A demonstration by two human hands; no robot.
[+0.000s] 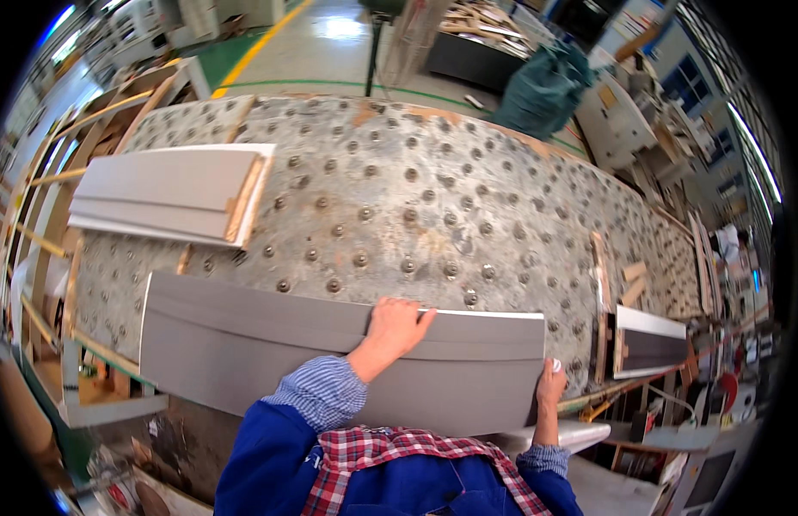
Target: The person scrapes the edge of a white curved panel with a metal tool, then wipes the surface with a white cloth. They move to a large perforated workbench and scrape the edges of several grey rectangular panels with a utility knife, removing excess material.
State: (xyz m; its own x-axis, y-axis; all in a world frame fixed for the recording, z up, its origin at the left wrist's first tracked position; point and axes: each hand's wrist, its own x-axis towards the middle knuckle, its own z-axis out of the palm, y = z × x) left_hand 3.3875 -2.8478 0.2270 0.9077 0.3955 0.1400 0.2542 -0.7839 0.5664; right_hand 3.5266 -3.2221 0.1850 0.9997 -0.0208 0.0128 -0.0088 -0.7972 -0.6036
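One studded table (383, 172) beneath the grey panel (244, 344). Blue jacket (257, 464), panel's near side: pale lettering (314, 460), illegible. Left hand (394, 328) palm-down, fingers over panel's far edge; right hand (550, 387) at panel's right end. Either grip closed: cannot tell.

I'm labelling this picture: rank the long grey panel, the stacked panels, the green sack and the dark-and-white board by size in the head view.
1. long grey panel
2. stacked panels
3. green sack
4. dark-and-white board
Apparent size only; the sack is farther off, so its true rank is unsure.
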